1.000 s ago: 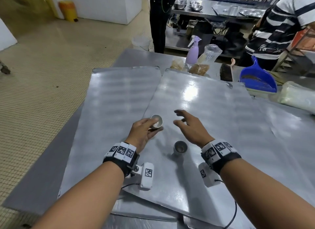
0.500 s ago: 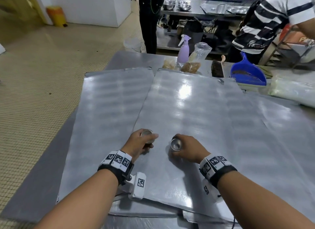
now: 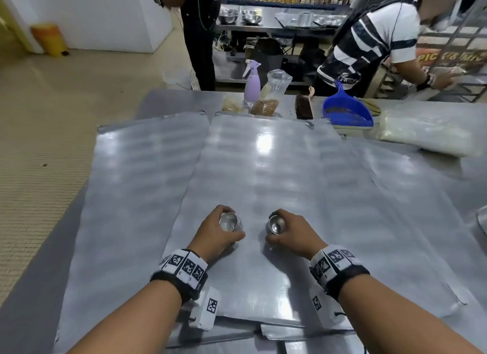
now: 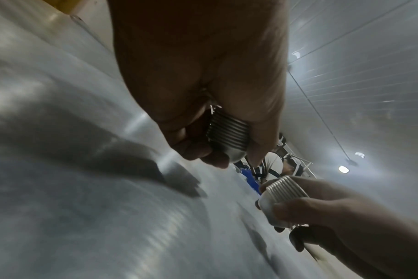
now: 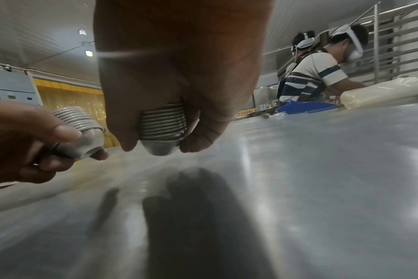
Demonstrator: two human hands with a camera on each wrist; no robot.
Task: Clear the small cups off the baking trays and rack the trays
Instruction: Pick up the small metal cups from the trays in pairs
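Two flat metal baking trays lie side by side on the steel table, the left tray and the middle tray. My left hand grips a small ribbed metal cup, lifted just above the middle tray. My right hand grips a second small metal cup beside it. In the left wrist view the left cup sits between thumb and curled fingers, off the tray surface. The right wrist view shows the right cup held the same way, with the left cup close by.
More trays overlap at the right and under the near edge. At the table's far side stand a purple spray bottle, bags of crumbs, a brush, a blue dustpan and a plastic bag. Two people work beyond; a tray rack stands far right.
My right hand closed on the second cup and lifted it off the tray. Both hands drew back toward me with their cups.
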